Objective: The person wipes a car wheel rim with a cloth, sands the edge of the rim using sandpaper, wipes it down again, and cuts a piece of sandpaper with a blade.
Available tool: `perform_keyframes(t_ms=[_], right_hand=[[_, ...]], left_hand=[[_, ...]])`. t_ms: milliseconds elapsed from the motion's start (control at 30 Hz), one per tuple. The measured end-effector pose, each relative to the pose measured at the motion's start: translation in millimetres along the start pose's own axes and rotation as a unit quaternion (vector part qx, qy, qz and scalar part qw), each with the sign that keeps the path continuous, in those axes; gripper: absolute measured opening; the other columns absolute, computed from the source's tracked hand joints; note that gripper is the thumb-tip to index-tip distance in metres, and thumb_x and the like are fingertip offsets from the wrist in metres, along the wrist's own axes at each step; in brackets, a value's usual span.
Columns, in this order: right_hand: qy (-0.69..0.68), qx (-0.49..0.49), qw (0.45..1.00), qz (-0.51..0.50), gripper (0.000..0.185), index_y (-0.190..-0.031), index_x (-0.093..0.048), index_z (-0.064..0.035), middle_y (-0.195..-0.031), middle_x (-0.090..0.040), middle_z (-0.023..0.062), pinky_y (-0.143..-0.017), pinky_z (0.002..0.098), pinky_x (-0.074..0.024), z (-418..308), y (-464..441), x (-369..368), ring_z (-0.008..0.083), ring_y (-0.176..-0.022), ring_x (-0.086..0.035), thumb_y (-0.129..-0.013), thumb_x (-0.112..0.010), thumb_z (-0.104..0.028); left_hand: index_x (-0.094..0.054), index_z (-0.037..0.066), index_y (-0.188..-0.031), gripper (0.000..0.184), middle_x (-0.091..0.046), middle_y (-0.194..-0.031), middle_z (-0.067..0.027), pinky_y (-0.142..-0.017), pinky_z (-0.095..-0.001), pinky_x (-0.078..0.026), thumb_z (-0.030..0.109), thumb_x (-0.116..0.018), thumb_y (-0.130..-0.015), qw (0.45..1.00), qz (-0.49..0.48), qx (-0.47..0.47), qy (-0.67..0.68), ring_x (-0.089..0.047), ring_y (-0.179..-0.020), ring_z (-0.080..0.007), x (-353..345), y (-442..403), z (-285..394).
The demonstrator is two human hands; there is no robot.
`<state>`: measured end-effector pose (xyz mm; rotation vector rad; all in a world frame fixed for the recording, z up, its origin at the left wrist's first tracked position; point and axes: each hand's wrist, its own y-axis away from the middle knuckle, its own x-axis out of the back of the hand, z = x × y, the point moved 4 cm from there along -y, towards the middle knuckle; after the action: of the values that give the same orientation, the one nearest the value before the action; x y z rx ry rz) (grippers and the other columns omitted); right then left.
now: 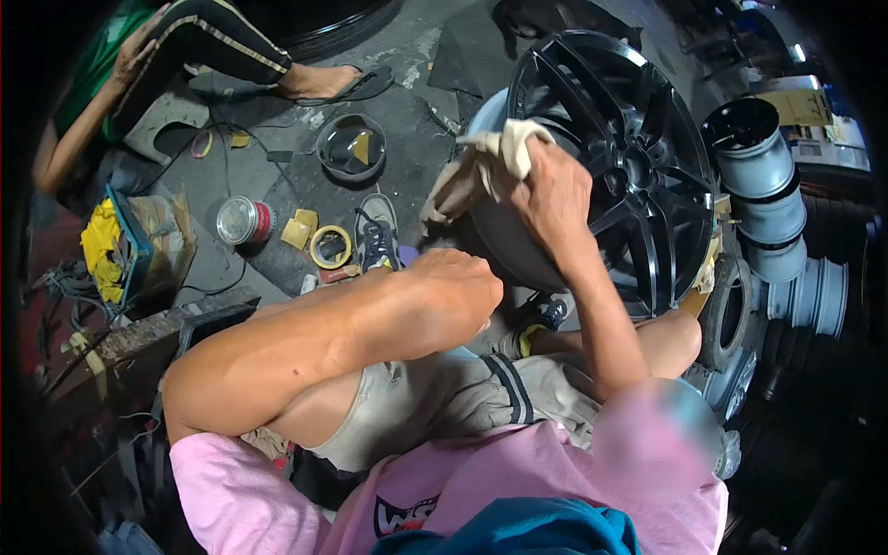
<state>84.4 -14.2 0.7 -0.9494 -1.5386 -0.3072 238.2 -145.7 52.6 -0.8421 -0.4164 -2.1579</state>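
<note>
A beige cloth rag (476, 176) is bunched in my right hand (550, 185), whose fingers are closed around it. That hand is at the left side of a glossy black alloy wheel (638, 166), which stands upright with its spokes facing right. The rag hangs down in front of the wheel's inner barrel; whether it touches the metal I cannot tell. My left hand (453, 298) is curled closed above my lap, lower and to the left of the wheel. Its fingertips are hidden, so anything inside it cannot be made out.
Left of my feet lie a dark bowl (351, 148), a tin can (242, 221), a yellow tape roll (330, 247) and a box with yellow cloth (104, 242). Stacked silver rims (758, 171) stand at right. Another person's sandalled foot (324, 81) rests at the upper left.
</note>
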Motion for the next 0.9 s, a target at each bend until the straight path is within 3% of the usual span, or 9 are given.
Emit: perform_keyframes(t_ms=[133, 333, 400, 467, 500, 633, 667, 733, 900], right_hand=[[0.071, -0.035, 0.997, 0.008, 0.047, -0.103, -0.073, -0.0089, -0.075, -0.071, 0.0219, -0.068, 0.0509, -0.0578, 28.9, -72.3, -11.4, 0.0428, -0.077, -0.073, -0.092, -0.073, -0.055], [0.111, -0.063, 0.99, 0.065, 0.056, -0.099, -0.08, -0.0087, -0.082, -0.075, 0.0239, -0.068, 0.0513, -0.0597, 78.2, -139.9, -28.2, 0.042, -0.078, -0.075, -0.091, -0.069, -0.063], [0.114, -0.041, 0.992, 0.027, 0.05, -0.094, -0.078, -0.0074, -0.077, -0.074, 0.0203, -0.062, 0.0477, -0.0594, 68.1, -126.9, -26.4, 0.0398, -0.073, -0.075, -0.088, -0.075, -0.057], [0.094, 0.088, 0.988, 0.089, 0.045, -0.104, -0.074, -0.0078, -0.068, -0.069, 0.0176, -0.057, 0.0492, -0.0561, 46.4, -87.7, -20.5, 0.0386, -0.063, -0.071, -0.082, -0.084, -0.046], [0.085, 0.089, 0.989, 0.082, 0.042, -0.103, -0.074, -0.0078, -0.066, -0.067, 0.017, -0.056, 0.0491, -0.055, 36.0, -68.2, -16.6, 0.0379, -0.059, -0.069, -0.081, -0.085, -0.042], [0.073, 0.03, 0.991, -0.111, 0.026, -0.1, -0.076, -0.011, -0.07, -0.07, 0.0208, -0.06, 0.0482, -0.0564, 1.6, -2.8, 18.0, 0.0391, -0.066, -0.072, -0.083, -0.081, -0.03], [0.061, 0.039, 0.991, -0.112, 0.02, -0.097, -0.074, -0.0117, -0.071, -0.07, 0.019, -0.061, 0.047, -0.0564, -4.7, 9.6, 29.3, 0.038, -0.067, -0.072, -0.083, -0.079, -0.025], [0.049, 0.073, 0.986, -0.144, 0.028, -0.103, -0.071, -0.0111, -0.076, -0.071, 0.0185, -0.065, 0.0475, -0.0559, -3.0, 31.5, 34.9, 0.0381, -0.072, -0.071, -0.08, -0.08, -0.025], [0.098, 0.082, 0.976, -0.177, 0.024, -0.101, -0.07, -0.0075, -0.072, -0.07, 0.0151, -0.062, 0.0426, -0.0552, -4.6, 89.6, 60.2, 0.0323, -0.069, -0.073, -0.08, -0.074, -0.017]], left_hand=[[-0.066, -0.001, -0.098, 0.025, -0.067, -0.103, -0.0214, -0.089, -0.0488, -0.053, 0.021, -0.074, -0.092, 0.991, -0.079, 0.101, -0.04, -0.066, -0.1, -0.0412, -2.4, -16.6, -5.4], [-0.069, -0.005, -0.097, 0.029, -0.07, -0.102, -0.0247, -0.091, -0.0508, -0.054, 0.024, -0.072, -0.096, 0.984, -0.116, 0.132, -0.024, -0.068, -0.104, -0.0436, 4.2, -23.8, 1.9], [-0.069, -0.005, -0.097, 0.029, -0.07, -0.101, -0.0249, -0.091, -0.0512, -0.054, 0.024, -0.072, -0.096, 0.986, -0.11, 0.122, -0.024, -0.069, -0.103, -0.0436, 7.7, -23.1, 2.9], [-0.07, -0.005, -0.097, 0.03, -0.071, -0.1, -0.0251, -0.091, -0.0515, -0.054, 0.024, -0.073, -0.095, 0.987, -0.107, 0.115, -0.024, -0.069, -0.102, -0.0437, 8.8, -23.0, 2.3], [-0.07, -0.005, -0.099, 0.03, -0.071, -0.101, -0.025, -0.092, -0.0513, -0.054, 0.025, -0.073, -0.095, 0.986, -0.108, 0.125, -0.03, -0.069, -0.103, -0.0434, 9.3, -23.7, 0.9], [-0.072, -0.005, -0.106, 0.033, -0.072, -0.105, -0.0242, -0.094, -0.0503, -0.055, 0.026, -0.073, -0.095, 0.977, -0.135, 0.154, -0.066, -0.069, -0.107, -0.043, 7.5, -23.7, -4.9], [-0.072, -0.005, -0.106, 0.033, -0.072, -0.105, -0.0242, -0.094, -0.0503, -0.055, 0.026, -0.073, -0.095, 0.977, -0.135, 0.152, -0.068, -0.069, -0.107, -0.043, 7.4, -22.0, -5.0], [-0.072, -0.004, -0.108, 0.034, -0.073, -0.107, -0.0229, -0.095, -0.0501, -0.055, 0.027, -0.073, -0.095, 0.98, -0.1, 0.161, -0.061, -0.069, -0.109, -0.0426, 11.5, -14.3, -8.9], [-0.07, -0.003, -0.122, 0.045, -0.072, -0.117, -0.0238, -0.1, -0.0493, -0.053, 0.035, -0.07, -0.098, 0.973, -0.104, 0.184, -0.094, -0.067, -0.114, -0.0422, 19.4, -3.4, -20.3]])
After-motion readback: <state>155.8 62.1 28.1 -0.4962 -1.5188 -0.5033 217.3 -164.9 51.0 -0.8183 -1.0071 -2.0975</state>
